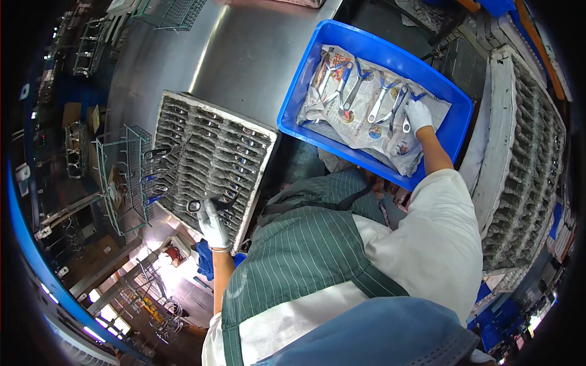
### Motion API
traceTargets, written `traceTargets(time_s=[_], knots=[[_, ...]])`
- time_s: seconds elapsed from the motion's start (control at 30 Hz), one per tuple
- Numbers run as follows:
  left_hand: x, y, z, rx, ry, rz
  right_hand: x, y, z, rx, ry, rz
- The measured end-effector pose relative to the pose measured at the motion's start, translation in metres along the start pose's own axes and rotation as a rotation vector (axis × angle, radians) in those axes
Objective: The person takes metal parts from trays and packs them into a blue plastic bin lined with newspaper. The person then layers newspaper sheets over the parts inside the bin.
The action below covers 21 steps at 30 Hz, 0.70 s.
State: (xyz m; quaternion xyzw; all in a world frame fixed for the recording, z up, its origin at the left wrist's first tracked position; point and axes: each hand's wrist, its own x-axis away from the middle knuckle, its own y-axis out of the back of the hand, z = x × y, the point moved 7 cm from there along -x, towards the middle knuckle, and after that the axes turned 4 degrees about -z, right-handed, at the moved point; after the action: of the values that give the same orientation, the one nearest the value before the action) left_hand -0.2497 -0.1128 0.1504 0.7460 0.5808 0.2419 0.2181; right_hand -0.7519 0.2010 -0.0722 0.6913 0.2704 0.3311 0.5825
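Note:
My left hand [215, 227], in a white glove, is closed on a shiny metal piece [194, 206] whose rounded end sticks out to the left of the fingers. It is over the near edge of a grey slotted tray [259, 130], where several chrome pieces sit in rows. My right hand [419, 114], also gloved, reaches into a blue plastic tub [372, 38]. Its fingers are closed around a Y-shaped chrome piece [407, 125], partly hidden by the glove. Several similar chrome pieces [381, 100] with forked ends lie on printed newspaper [360, 125] in the tub.
A green wire rack [125, 177] with several hanging pieces stands left of the tray. Both tray and tub are by a metal tabletop [244, 58]. Another large slotted tray [525, 165] leans at the right. A green wire basket [174, 13] is at the far left.

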Motion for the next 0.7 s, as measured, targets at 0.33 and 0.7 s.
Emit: traceTargets(time_s=[0.33, 0.7], knots=[[0.008, -0.105, -0.079, -0.193, -0.402, 0.527, 0.002, 0.049, 0.030, -0.370, -0.260, -0.266], [0.015, -0.194, -0.140, 0.341, -0.036, 0.758, 0.013, 0.134, 0.157, -1.230, -0.219, -0.267]])
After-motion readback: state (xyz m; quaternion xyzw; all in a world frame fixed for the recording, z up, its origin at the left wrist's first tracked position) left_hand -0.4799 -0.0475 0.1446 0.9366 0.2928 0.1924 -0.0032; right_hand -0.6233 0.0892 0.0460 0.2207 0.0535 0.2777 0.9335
